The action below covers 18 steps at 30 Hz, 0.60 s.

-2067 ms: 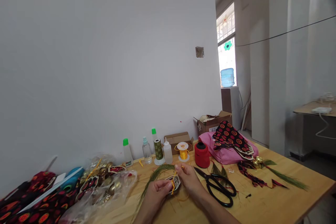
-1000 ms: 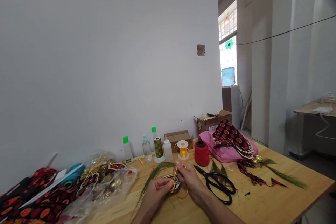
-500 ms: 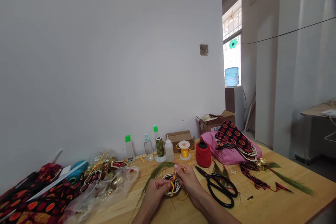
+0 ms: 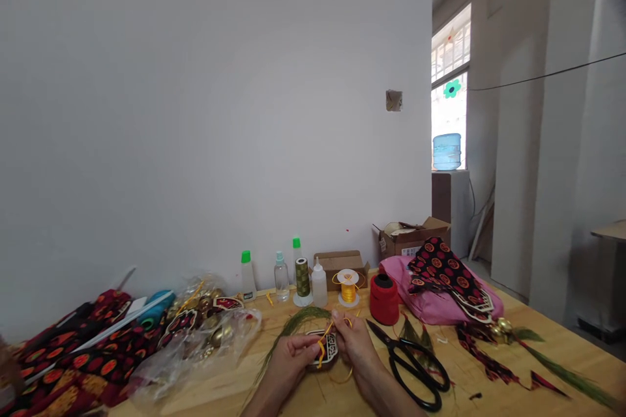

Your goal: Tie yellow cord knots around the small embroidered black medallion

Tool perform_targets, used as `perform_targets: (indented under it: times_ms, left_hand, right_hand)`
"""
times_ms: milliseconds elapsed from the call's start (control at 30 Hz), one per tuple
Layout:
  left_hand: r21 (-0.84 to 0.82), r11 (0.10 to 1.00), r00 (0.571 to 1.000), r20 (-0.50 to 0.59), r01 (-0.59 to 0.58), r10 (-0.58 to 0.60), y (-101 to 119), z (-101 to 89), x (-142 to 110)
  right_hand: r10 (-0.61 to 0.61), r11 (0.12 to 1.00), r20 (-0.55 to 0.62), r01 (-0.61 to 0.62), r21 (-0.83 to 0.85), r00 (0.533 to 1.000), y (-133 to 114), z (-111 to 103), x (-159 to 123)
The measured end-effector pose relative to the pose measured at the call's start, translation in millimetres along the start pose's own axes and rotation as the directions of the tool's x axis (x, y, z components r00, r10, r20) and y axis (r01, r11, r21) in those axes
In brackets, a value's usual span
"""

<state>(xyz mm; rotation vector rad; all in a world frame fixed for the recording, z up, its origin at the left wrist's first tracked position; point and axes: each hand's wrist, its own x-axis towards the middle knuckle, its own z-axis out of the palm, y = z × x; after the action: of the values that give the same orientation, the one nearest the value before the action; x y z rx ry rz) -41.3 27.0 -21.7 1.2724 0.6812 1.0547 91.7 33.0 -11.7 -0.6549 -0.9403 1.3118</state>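
Note:
My left hand point(image 4: 288, 359) and my right hand point(image 4: 355, 341) meet low in the view over the wooden table point(image 4: 508, 384). Between them is a small dark embroidered patch point(image 4: 331, 346) with a yellow cord point(image 4: 323, 343) running across it. The left fingers are closed on the patch's left side. The right thumb and fingers pinch the yellow cord at the patch's top right. A bundle of thin green fibres point(image 4: 288, 326) curves out from under the patch toward the left.
Black scissors point(image 4: 415, 365) lie just right of my hands. Behind stand a red thread cone point(image 4: 384, 298), a yellow cord spool point(image 4: 348, 287), a green spool point(image 4: 302, 277) and small bottles point(image 4: 248, 275). Patterned fabric point(image 4: 73, 358) and plastic bags point(image 4: 195, 345) fill the left; pink cloth point(image 4: 420, 287) lies right.
The view has swung left, so everything sits further right in frame. My hands stay on the patch and cord, with only small finger shifts.

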Motion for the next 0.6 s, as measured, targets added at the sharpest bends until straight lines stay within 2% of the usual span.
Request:
perform_targets:
  times_ms: [100, 233, 367, 467, 600]
  left_hand:
    - [0.056, 0.998, 1.0, 0.018, 0.013, -0.014, 3, 2.3, -2]
    - [0.143, 0.989, 0.999, 0.02, 0.027, -0.031, 7, 6.6, -4]
    - [0.278, 0.96, 1.0, 0.006, -0.014, 0.012, 8, 7.3, -5]
    - [0.335, 0.942, 0.999, 0.002, -0.03, 0.032, 10, 7.3, -7]
    - [0.31, 0.951, 1.0, -0.008, -0.013, 0.017, 9, 6.4, -8]
  right_hand:
    - [0.033, 0.999, -0.005, -0.033, 0.012, 0.999, 1, -1, 1]
    - [-0.014, 0.999, -0.029, 0.013, -0.039, 0.999, 11, -7, 5]
    - [-0.05, 0.995, -0.05, 0.045, -0.094, 0.998, 19, -13, 9]
    - [-0.052, 0.988, -0.05, 0.044, -0.148, 0.997, 15, -13, 8]
    - [-0.098, 0.942, -0.052, 0.075, -0.327, 0.994, 3, -9, 2]
